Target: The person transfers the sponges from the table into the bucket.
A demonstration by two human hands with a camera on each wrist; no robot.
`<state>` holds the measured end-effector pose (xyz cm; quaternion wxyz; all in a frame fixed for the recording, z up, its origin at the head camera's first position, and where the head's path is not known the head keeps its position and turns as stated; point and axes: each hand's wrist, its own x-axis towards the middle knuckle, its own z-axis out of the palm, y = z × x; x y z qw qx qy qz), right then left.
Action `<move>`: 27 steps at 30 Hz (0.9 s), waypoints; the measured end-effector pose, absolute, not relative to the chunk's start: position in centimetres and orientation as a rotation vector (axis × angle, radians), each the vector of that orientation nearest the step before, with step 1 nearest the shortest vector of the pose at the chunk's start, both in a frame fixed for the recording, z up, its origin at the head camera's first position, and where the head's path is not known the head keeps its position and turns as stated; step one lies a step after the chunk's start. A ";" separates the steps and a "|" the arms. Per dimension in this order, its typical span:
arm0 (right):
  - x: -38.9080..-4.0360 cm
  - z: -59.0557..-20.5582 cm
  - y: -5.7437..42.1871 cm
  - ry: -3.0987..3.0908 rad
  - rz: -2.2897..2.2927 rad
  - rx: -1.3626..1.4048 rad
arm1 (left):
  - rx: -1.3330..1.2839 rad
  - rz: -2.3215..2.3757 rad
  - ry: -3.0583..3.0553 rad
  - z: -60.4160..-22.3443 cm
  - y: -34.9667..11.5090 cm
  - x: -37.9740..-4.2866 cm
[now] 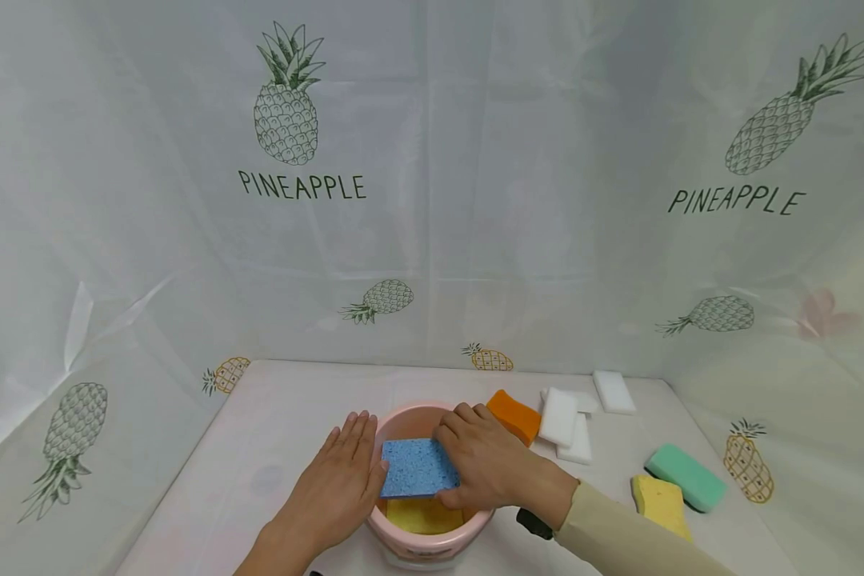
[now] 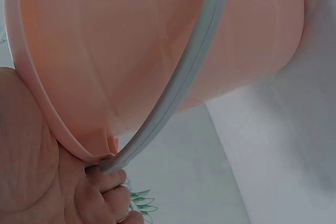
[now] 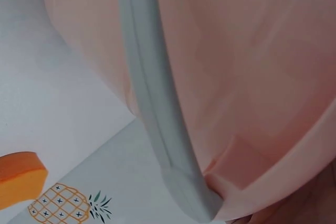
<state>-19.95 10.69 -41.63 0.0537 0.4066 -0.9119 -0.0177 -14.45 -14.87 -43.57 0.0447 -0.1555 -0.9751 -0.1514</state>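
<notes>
In the head view, a pink bucket (image 1: 403,541) stands at the near middle of the table. My right hand (image 1: 491,460) grips the right end of a blue sponge (image 1: 412,468), holding it over the bucket's mouth. Below it, a yellow sponge (image 1: 423,518) shows inside. With fingers straight, my left hand (image 1: 338,484) rests on the bucket's left rim, its thumb by the blue sponge's left edge. The left wrist view shows that palm against the rim, near the end of the grey handle (image 2: 184,72). The bucket wall hides the sponges from both wrist views.
Right of the bucket lie an orange sponge (image 1: 514,417) and several white sponges (image 1: 559,416), partly overlapping. Farther right, a green sponge (image 1: 686,478) touches or lies close to another yellow sponge (image 1: 658,506). Pineapple-printed sheeting (image 1: 504,200) rises behind the table.
</notes>
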 end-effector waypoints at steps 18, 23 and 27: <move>-19.8 -41.9 11.6 -2.717 -0.003 1.250 | -0.497 -0.446 -2.947 -43.6 -14.9 -14.4; -19.4 -42.2 11.9 -2.702 0.058 1.184 | -0.495 -0.429 -2.928 -43.7 -14.9 -14.3; -19.2 -42.5 12.1 -2.643 0.102 1.107 | -0.495 -0.418 -2.924 -43.8 -14.9 -14.4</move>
